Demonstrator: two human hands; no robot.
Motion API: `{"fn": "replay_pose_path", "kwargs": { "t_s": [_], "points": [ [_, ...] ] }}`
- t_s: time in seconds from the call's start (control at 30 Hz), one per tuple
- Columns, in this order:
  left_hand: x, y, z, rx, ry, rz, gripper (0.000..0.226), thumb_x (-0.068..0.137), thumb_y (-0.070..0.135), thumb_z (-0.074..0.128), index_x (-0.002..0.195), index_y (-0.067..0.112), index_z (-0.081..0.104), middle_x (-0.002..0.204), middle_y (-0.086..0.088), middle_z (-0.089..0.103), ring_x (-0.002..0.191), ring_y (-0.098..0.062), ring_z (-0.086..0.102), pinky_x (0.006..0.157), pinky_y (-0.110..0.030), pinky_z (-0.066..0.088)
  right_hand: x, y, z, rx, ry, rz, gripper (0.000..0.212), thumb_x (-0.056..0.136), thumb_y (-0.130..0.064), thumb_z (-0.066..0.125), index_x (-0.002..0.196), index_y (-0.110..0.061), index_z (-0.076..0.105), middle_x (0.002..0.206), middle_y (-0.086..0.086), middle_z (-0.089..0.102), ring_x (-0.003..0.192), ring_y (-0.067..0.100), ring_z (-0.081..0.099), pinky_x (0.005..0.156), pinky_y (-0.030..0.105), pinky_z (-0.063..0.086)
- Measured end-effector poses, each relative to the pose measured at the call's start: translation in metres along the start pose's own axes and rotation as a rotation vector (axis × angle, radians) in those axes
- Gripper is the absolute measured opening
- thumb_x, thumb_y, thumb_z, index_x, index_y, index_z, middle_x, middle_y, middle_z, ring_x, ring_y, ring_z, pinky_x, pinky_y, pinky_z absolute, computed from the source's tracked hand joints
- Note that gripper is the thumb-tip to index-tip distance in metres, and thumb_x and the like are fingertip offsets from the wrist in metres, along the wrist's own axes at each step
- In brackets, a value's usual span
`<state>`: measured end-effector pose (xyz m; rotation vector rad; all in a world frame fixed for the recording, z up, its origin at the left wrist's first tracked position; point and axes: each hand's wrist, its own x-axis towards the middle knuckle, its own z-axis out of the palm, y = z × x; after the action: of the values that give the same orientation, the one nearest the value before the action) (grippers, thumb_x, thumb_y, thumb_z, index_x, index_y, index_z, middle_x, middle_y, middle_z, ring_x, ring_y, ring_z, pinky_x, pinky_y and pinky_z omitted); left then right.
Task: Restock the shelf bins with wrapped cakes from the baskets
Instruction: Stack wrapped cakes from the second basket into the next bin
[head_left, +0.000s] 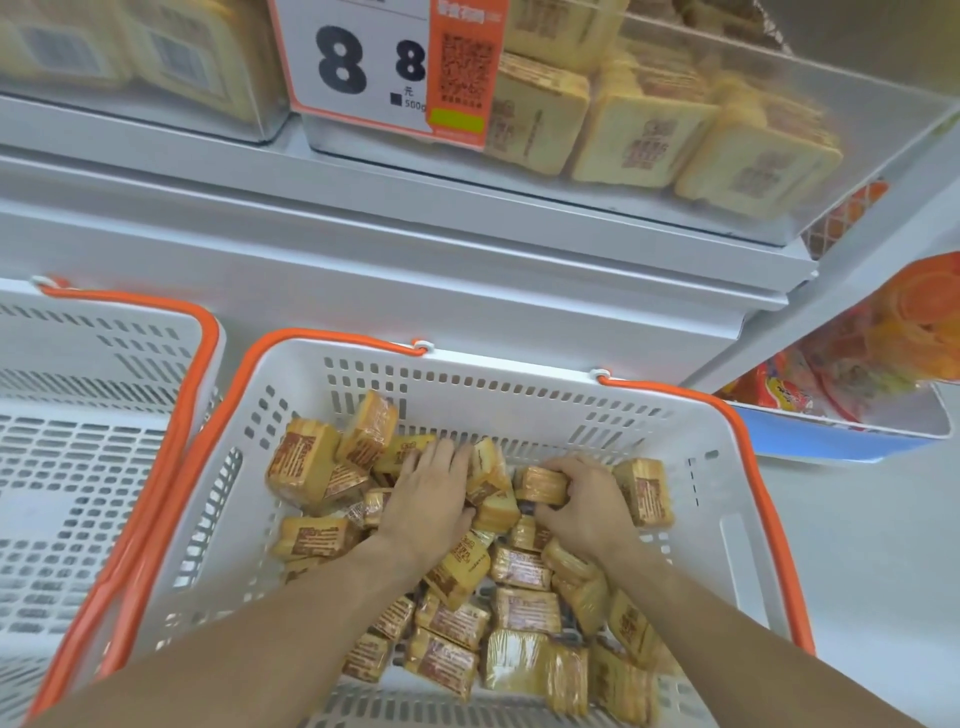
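Two white slotted plastic baskets with orange handles (519, 405) (93, 364), two bare hands (431, 499) (587, 504), one white-and-orange price sign (384, 67), and some two dozen yellow wrapped cakes (524, 608) in the nearer basket.

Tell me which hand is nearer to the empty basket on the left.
Left. The left hand lies on the cakes, closer to the empty basket; the right hand is farther off, gripping a cake.

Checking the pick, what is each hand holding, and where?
The right hand grips a yellow plastic-wrapped cake across its narrow edge. The left hand rests on others; its grasp cannot be told.
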<state>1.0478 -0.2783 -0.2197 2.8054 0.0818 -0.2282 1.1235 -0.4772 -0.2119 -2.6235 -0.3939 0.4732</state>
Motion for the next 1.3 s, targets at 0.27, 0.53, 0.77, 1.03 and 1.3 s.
{"fn": "replay_pose_path", "kwargs": {
  "t_s": [0.27, 0.53, 0.77, 1.03, 1.3],
  "points": [
    [0.000, -0.006, -0.026, -0.463, 0.168, -0.012, 0.041, 0.094, 0.031, 0.064, 0.133, 0.022, 0.056, 0.115, 0.012, 0.057, 0.108, -0.007, 0.050, 0.102, -0.027, 0.042, -0.004, -0.002, -0.018, 0.538, 0.222, 0.170, 0.031, 0.083, -0.022, 0.080, 0.110, -0.029, 0.067, 0.088, 0.000, 0.067, 0.073, 0.010, 0.059, 0.063, 0.021, 0.052],
    [0.006, -0.011, -0.061, -1.533, -0.137, -0.467, 0.043, 0.110, 0.037, 0.035, 0.121, 0.004, 0.060, 0.100, -0.023, 0.070, 0.082, -0.030, 0.069, 0.063, -0.043, 0.059, 0.007, -0.029, -0.031, 1.207, 0.156, 0.356, 0.030, 0.102, -0.026, 0.040, 0.083, -0.007, 0.053, 0.062, 0.009, 0.049, 0.043, 0.017, 0.040, 0.046, 0.027, 0.032],
    [-0.001, -0.015, -0.072, -1.865, -0.457, -0.421, 0.047, 0.099, 0.039, 0.054, 0.131, 0.004, 0.061, 0.103, -0.022, 0.067, 0.069, -0.021, 0.064, 0.044, -0.023, 0.052, 0.009, -0.055, -0.048, 1.487, -0.134, 0.315, 0.043, 0.101, -0.030, 0.026, 0.105, -0.004, 0.060, 0.071, 0.015, 0.054, 0.050, 0.019, 0.034, 0.055, 0.033, 0.038],
    [0.000, -0.015, -0.069, -1.864, -0.250, -0.442, 0.050, 0.072, 0.018, 0.079, 0.119, 0.002, 0.068, 0.113, -0.016, 0.068, 0.081, -0.020, 0.069, 0.050, -0.026, 0.054, 0.012, -0.059, -0.046, 1.600, -0.457, 0.675, 0.033, 0.094, -0.029, 0.049, 0.114, -0.008, 0.065, 0.096, 0.013, 0.069, 0.089, 0.027, 0.065, 0.083, 0.042, 0.052],
    [0.005, -0.007, -0.076, -1.412, -0.131, -0.373, 0.031, 0.081, 0.034, 0.078, 0.101, 0.012, 0.071, 0.093, -0.001, 0.070, 0.082, -0.018, 0.066, 0.057, -0.024, 0.051, 0.011, -0.060, -0.040, 1.608, -0.471, 0.813, 0.033, 0.096, -0.030, 0.057, 0.120, -0.008, 0.059, 0.114, 0.021, 0.067, 0.108, 0.036, 0.068, 0.079, 0.058, 0.060]
  ]
}}
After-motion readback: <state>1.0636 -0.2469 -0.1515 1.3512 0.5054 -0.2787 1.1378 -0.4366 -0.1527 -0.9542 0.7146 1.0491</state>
